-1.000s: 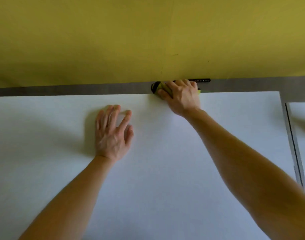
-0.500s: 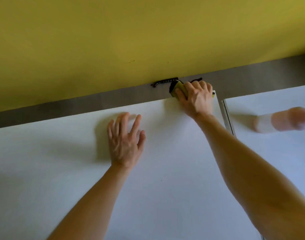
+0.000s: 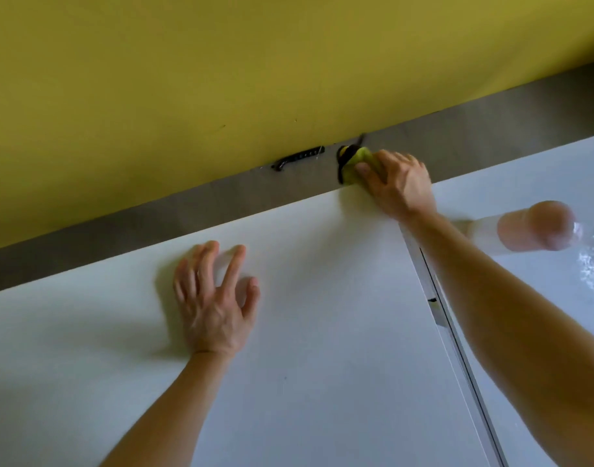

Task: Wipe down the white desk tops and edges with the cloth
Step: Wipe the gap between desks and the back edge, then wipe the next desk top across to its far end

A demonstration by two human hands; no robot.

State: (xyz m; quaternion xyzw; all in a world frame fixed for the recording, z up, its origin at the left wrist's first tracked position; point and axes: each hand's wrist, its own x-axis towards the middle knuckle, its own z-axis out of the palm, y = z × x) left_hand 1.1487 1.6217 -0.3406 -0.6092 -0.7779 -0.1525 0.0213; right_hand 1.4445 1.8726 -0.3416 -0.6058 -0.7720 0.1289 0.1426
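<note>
The white desk top (image 3: 305,348) fills the lower view, its far edge running along a grey strip below a yellow wall. My right hand (image 3: 396,183) grips a yellow-green cloth (image 3: 354,163) at that far edge, near the desk's back right corner. Most of the cloth is hidden under the fingers. My left hand (image 3: 214,298) rests on the desk top with spread fingers, left of centre. A second white desk (image 3: 541,298) adjoins on the right across a narrow gap.
A bottle (image 3: 531,227) with a pinkish cap lies on the right desk beside clear crinkled plastic (image 3: 592,264). A black cable chain (image 3: 299,158) and black cable sit on the grey strip (image 3: 154,224) behind the desk. The gap (image 3: 454,332) between desks has a metal rail.
My right hand has slid the cloth rightward along the far edge toward the back corner. My view has swung right and tilted, bringing in the second desk and bottle. My left hand stays planted.
</note>
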